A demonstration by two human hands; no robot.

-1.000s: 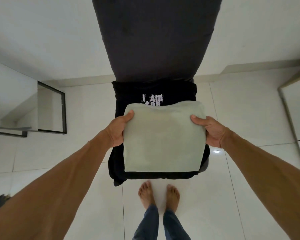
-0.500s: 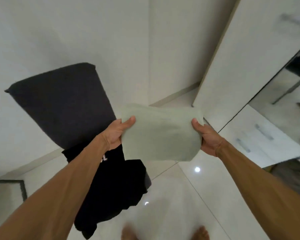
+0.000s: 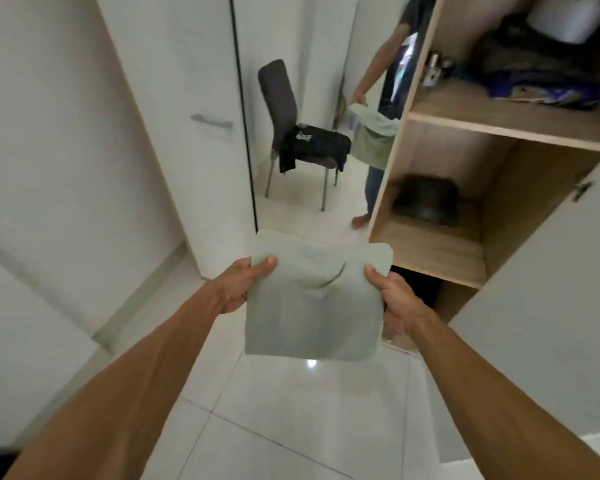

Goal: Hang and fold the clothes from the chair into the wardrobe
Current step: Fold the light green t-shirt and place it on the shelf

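Two hands carry one thing here: my left hand [image 3: 239, 287] and my right hand [image 3: 397, 304] hold the folded pale green garment [image 3: 312, 313] by its two side edges, each thumb pressed on top and the fingers clamped on the cloth from below, where I cannot see them well. I think I hold it flat and level so that the fold does not open in the air; there is a small crease in the middle, so the grip should be even on both sides. The garment is in front of my body, above the floor [image 3: 291, 427], just before the open wardrobe [image 3: 465, 161] and a little lower than its middle shelf [image 3: 437, 251], which is ahead and to the right. One dark folded item [image 3: 425, 200] lies at the back of that shelf, blurred, and the front of the board looks free, so it seems a good place for the garment. The upper shelf [image 3: 465, 105] carries dark things that I cannot name. The floor is of glossy pale tiles and reflects a lamp. At the left is a closed white door [image 3: 174, 81] with a handle [image 3: 211, 121], and beside it a mirror [image 3: 291, 36] shows the chair [image 3: 278, 95] with a black garment [image 3: 317, 147] on its seat, which I judge is not yet put away
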